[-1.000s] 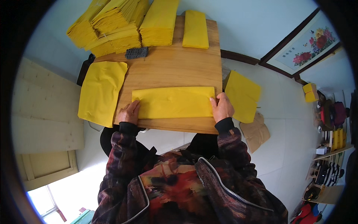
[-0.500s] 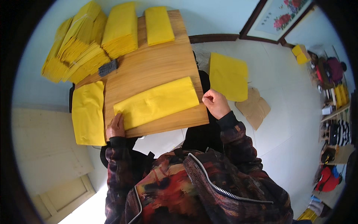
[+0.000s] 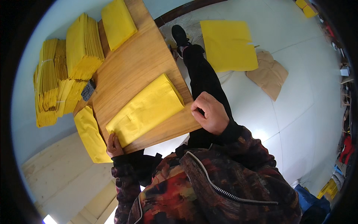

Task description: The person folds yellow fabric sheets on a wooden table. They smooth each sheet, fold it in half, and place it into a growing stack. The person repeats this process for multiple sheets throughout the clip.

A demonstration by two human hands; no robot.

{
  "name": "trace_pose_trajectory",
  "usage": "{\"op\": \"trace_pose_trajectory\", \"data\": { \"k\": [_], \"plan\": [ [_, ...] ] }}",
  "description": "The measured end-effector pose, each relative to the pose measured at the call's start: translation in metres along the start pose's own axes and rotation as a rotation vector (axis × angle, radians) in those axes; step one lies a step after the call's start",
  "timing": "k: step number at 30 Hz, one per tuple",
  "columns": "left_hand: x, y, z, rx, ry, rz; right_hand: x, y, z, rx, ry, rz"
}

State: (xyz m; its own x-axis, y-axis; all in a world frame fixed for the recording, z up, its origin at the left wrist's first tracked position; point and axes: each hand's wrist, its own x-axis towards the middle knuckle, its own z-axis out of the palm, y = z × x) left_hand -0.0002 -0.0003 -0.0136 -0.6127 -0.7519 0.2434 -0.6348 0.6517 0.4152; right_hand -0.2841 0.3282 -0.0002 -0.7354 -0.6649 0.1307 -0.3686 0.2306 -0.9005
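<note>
A long folded yellow sheet [image 3: 147,110] lies slanted on the wooden table. My left hand [image 3: 114,145] grips its near left corner, the fingertips on top. Beyond its right end, past the table edge, my right hand [image 3: 210,113] is curled closed in the air, apart from the sheet. Whatever that hand may hold is hidden inside the fingers. Another yellow sheet [image 3: 91,134] hangs over the table's left edge, next to my left hand.
Several stacks of folded yellow sheets [image 3: 84,48] fill the far left of the table [image 3: 119,74], beside a dark grey block [image 3: 88,89]. A single yellow pile [image 3: 118,24] lies farther back. On the floor are a yellow sheet [image 3: 229,46] and brown paper [image 3: 267,72].
The view has turned, so the table appears rotated. The folded sheet's right end now stands more raised and open in layers. My left hand stays at its corner; my right hand stays closed.
</note>
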Motion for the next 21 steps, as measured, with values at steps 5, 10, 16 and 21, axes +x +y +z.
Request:
{"op": "trace_pose_trajectory", "data": {
  "k": [5, 10, 16, 21],
  "plan": [
    [-0.001, -0.007, -0.003, -0.036, -0.029, 0.005, 0.007, 0.003, -0.001, 0.046, -0.007, -0.033],
    [-0.002, -0.014, 0.001, -0.047, 0.021, 0.058, 0.011, -0.002, -0.001, 0.058, -0.002, -0.080],
    [-0.006, -0.011, -0.005, -0.036, -0.060, -0.178, 0.016, -0.008, 0.014, 0.008, -0.029, -0.108],
    [-0.005, -0.006, -0.002, -0.037, 0.027, 0.045, 0.021, -0.008, 0.028, -0.074, -0.008, -0.092]
  ]
}}
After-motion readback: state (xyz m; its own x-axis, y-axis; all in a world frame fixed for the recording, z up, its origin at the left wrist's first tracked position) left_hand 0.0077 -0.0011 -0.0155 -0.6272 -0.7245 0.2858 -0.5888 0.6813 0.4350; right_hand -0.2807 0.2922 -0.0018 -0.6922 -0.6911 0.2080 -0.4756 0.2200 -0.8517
